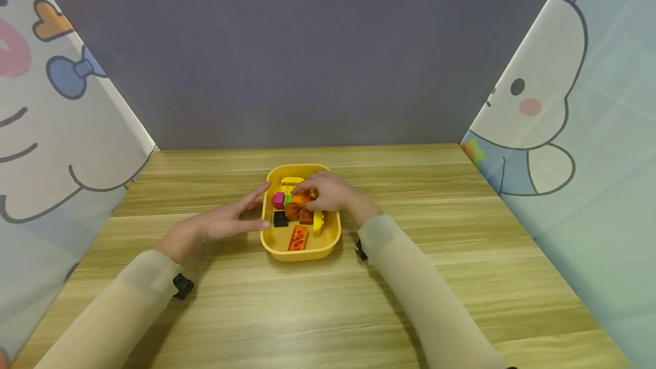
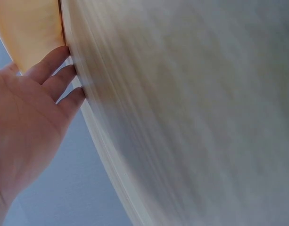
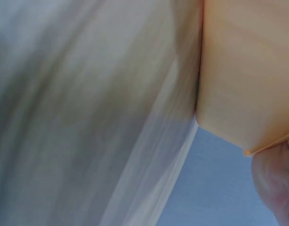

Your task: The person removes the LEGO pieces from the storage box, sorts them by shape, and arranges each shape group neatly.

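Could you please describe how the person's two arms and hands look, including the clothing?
The long cream fabric left sleeve and the matching cream right sleeve look plain, slightly greyer toward the cuffs. A small black blocky device shows at the left one's edge, a second small black device at the right one's. The left hand and right hand wear no gloves.
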`<state>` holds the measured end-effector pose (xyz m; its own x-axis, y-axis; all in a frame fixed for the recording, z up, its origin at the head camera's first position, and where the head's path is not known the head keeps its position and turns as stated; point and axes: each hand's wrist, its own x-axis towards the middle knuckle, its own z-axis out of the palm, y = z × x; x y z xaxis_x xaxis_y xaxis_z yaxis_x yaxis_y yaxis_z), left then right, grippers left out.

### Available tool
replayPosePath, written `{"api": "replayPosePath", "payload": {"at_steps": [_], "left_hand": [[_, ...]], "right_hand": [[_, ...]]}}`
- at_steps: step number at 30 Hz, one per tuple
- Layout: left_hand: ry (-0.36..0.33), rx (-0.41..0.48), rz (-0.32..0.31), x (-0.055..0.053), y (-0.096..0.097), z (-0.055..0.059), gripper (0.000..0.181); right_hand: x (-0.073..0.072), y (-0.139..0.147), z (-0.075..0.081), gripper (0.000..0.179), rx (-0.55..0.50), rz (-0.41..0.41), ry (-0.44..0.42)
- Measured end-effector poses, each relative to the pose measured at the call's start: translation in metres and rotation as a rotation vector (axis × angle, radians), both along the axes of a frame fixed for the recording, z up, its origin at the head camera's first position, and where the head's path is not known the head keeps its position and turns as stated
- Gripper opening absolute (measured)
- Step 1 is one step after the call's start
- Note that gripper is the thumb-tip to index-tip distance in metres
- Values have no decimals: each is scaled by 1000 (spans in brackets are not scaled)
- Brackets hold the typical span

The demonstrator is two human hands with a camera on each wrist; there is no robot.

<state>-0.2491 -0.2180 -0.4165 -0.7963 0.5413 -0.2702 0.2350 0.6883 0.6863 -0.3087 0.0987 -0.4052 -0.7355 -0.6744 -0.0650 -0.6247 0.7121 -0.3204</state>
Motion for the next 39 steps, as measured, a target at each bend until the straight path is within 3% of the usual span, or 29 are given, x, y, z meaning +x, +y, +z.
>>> {"api": "replayPosePath", "payload": {"at_steps": [6,14,22,28,35,39], "left_hand": [[10,0,-4,0,-1,0,102],[4,18,0,2,0,-1,101],[8,6,-8,3,-1,-3,102],[5,-13,2,2,0,-3,101],[15,-22,7,2,-1,-2,102],[4,-18,10,0,0,-2,102]], "right_hand": [[3,-1,-1,49,-53,-29,-15],[7,2,-3,52,-274,-62,-92],[5,4,2,59,-385,-63,-188],[5,6,7,54,-420,-84,-145],[14,16,20,51,-528,-95,-187],[20,27,26,54,-583,-85,-167]]}}
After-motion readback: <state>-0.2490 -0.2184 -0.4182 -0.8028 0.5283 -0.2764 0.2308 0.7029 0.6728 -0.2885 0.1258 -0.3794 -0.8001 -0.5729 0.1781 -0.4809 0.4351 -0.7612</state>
